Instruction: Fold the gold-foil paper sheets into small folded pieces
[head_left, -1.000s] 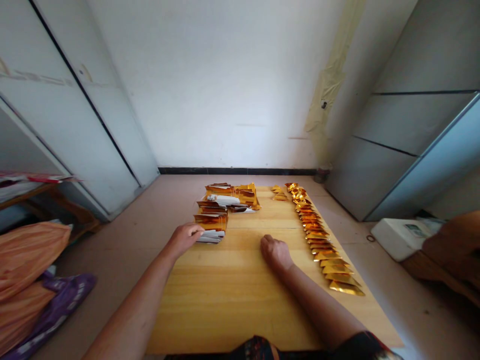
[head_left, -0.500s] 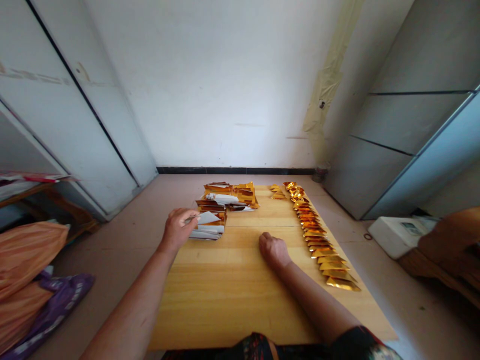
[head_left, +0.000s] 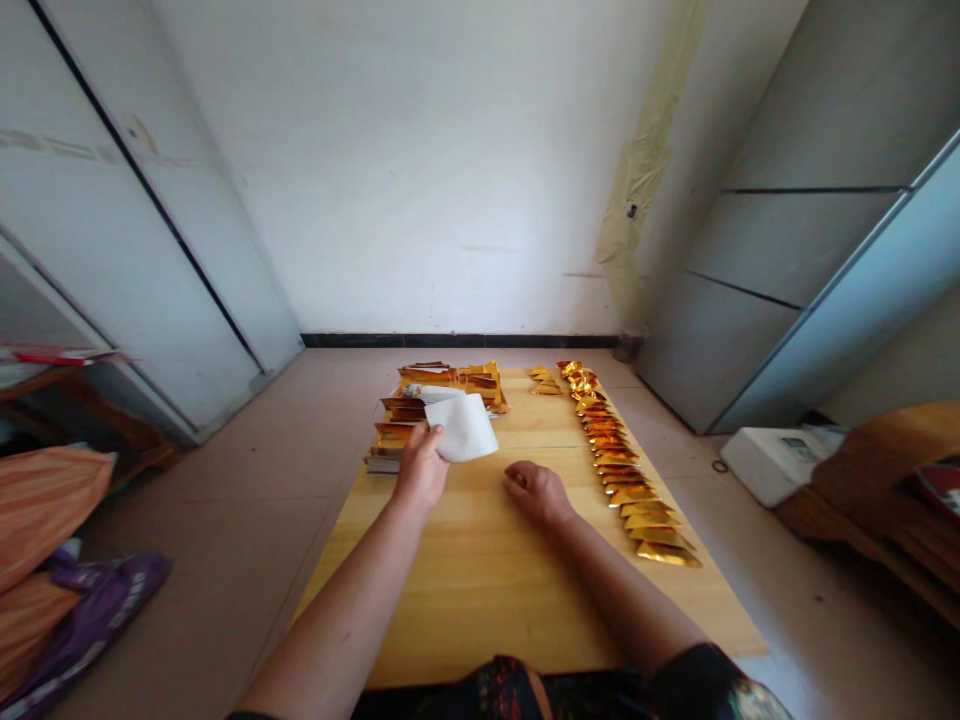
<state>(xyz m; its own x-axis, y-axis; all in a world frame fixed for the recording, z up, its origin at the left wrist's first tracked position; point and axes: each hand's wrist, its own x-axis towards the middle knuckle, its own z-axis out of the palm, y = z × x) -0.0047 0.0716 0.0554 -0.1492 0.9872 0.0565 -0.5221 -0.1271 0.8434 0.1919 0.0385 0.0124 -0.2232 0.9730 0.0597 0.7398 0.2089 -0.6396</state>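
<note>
One white sheet (head_left: 465, 428) is held in your left hand (head_left: 423, 468); your right hand (head_left: 536, 490), loosely fisted, rests on the counter (head_left: 480, 600) left of the gold packets (head_left: 630, 495).

Over there, stacks of paper (head_left: 394, 434) are lying on the table (head_left: 450, 600) at the far left, a row of packets (head_left: 634, 495) is running along its right edge, and the right hand (head_left: 537, 490) is resting between them. The left hand (head_left: 421, 470) is holding a sheet (head_left: 465, 430) near the stacks. A wall (head_left: 450, 180) is standing behind, a cupboard (head_left: 199, 200) left, a fridge (head_left: 757, 240) right.
</note>
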